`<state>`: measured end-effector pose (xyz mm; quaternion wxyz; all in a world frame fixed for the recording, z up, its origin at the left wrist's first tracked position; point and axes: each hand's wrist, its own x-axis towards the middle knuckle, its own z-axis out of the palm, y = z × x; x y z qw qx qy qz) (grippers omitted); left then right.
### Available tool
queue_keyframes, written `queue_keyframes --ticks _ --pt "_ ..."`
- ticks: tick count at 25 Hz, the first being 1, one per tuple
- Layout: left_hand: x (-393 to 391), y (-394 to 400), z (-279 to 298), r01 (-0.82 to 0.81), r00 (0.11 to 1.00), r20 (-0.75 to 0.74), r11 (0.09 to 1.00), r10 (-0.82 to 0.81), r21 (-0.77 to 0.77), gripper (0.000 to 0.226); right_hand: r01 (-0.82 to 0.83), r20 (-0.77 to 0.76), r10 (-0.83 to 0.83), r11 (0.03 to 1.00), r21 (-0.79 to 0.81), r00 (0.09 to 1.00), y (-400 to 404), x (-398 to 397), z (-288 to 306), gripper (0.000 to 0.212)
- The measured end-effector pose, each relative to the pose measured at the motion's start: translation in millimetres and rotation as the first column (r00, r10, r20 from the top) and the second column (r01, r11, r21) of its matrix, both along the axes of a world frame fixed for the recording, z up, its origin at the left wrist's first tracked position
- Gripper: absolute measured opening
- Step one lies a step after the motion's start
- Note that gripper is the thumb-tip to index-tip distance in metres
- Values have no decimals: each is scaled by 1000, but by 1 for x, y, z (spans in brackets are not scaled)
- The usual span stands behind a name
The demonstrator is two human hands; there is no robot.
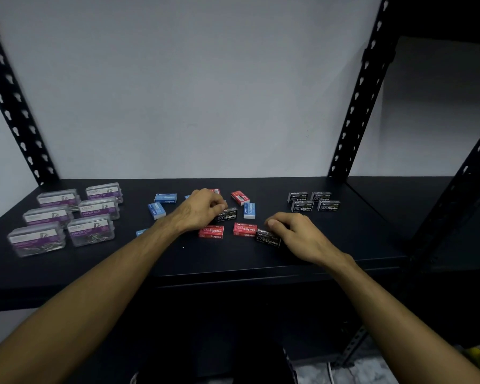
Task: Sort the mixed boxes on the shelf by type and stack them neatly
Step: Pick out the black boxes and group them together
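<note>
Paper clip boxes (67,217) grouped left on the shelf (233,259), four black staple boxes (313,202) grouped right. Red and blue boxes (161,205) still mixed mid-shelf. Left hand (203,209) grips a black box (227,216), right hand (294,228) grips another (268,239). Roughly half done.

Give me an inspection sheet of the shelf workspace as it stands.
Surface: black shelf, dark, matte.
Job's things: clear paper clip boxes grouped at left; black staple boxes grouped at right; blue staple boxes and red staple boxes mixed in the middle.
Clutter: nothing seen.
Grip: left hand curled on a black box; right hand curled on another black box.
Cables: white cable on the floor below.
Surroundings: grey wall, black slotted uprights.
</note>
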<state>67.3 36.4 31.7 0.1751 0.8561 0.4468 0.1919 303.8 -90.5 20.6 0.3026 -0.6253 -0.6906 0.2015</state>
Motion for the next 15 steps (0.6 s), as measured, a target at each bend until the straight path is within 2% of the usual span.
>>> queue_keyframes --ticks 4,7,9,15 --pt "1 1 2 11 999 -42 999 -13 -53 30 0 -10 0 1000 -29 1000 -1 3 0 19" --pt "6 0 3 12 993 -114 999 -16 -35 26 -7 81 11 998 -55 997 0 0 0 23" --pt "8 -1 3 14 991 -135 1000 -16 -16 22 -24 125 31 998 -54 992 1 0 -1 17" --pt "27 -7 17 45 999 -8 999 -45 16 16 34 132 -35 999 12 991 3 29 6 5"
